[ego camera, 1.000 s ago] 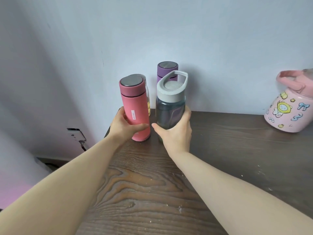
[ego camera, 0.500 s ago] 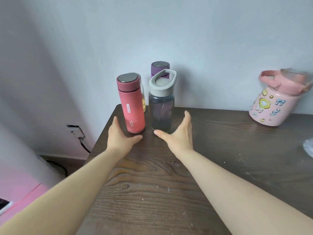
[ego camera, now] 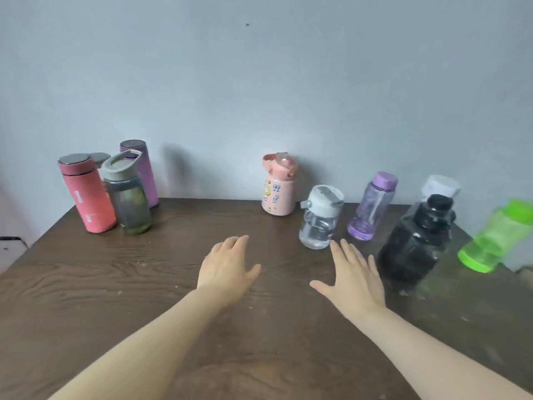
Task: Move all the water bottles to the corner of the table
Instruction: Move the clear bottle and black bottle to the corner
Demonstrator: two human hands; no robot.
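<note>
In the table's far left corner stand a red flask (ego camera: pixel 86 194), a grey-lidded dark bottle (ego camera: pixel 128 197), a purple flask (ego camera: pixel 141 171) and a partly hidden bottle behind them. Along the wall to the right are a pink cartoon bottle (ego camera: pixel 278 187), a clear bottle with a white lid (ego camera: pixel 320 217), a pale purple bottle (ego camera: pixel 372 206), a black jug (ego camera: pixel 418 241), a white-capped bottle (ego camera: pixel 439 184) behind it and a green bottle (ego camera: pixel 496 236). My left hand (ego camera: pixel 227 268) and my right hand (ego camera: pixel 353 275) hover open over the middle of the table, holding nothing.
The dark wooden table (ego camera: pixel 129 284) meets a pale wall at the back; its left edge drops off beside the corner group. A white object (ego camera: pixel 8 246) shows on the floor at far left.
Both hands have let go of the red flask and the grey-lidded bottle in the corner and drawn back to the right. The view has swung right, showing several more bottles.
</note>
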